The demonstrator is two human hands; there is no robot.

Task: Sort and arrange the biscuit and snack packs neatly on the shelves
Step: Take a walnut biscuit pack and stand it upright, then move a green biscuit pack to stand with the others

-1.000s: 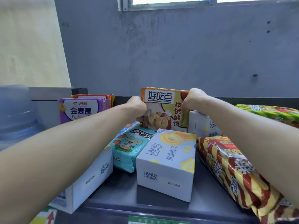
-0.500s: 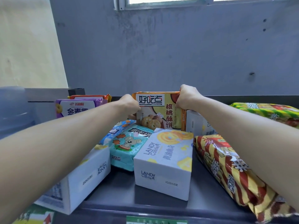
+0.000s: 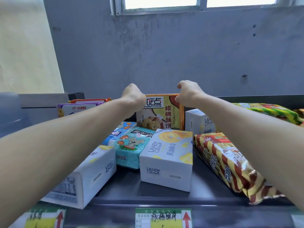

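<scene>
We see both hands up at the back edge of the shelf (image 3: 164, 196), each one closed on a top corner of the upright orange walnut biscuit box (image 3: 164, 112). Left hand (image 3: 132, 96) grips the top left corner, fingers curled over and hidden behind the box. Right hand (image 3: 187, 92) pinches the top right corner. The box stands upright, face toward us, near the middle of the back edge, right against the grey wall (image 3: 164, 55).

Middle of the shelf: a white Landy box (image 3: 166, 158) lies flat, its short end toward the front edge. Just left of it, touching, a teal koala snack pack (image 3: 131, 147), with a blue pack (image 3: 118, 130) partly under it. At the front left corner a second white Landy box (image 3: 92, 175) lies angled, overhanging the front edge. A third white box (image 3: 199, 122) stands just right of the orange box. Along the right edge, a red and yellow striped bag (image 3: 227, 163), with a green and yellow bag (image 3: 269, 111) behind it. Back left: a purple pack (image 3: 74, 108) upright, an orange pack (image 3: 88, 100) behind it.

Price labels (image 3: 162, 218) with red arrows sit on the shelf's front strip.
</scene>
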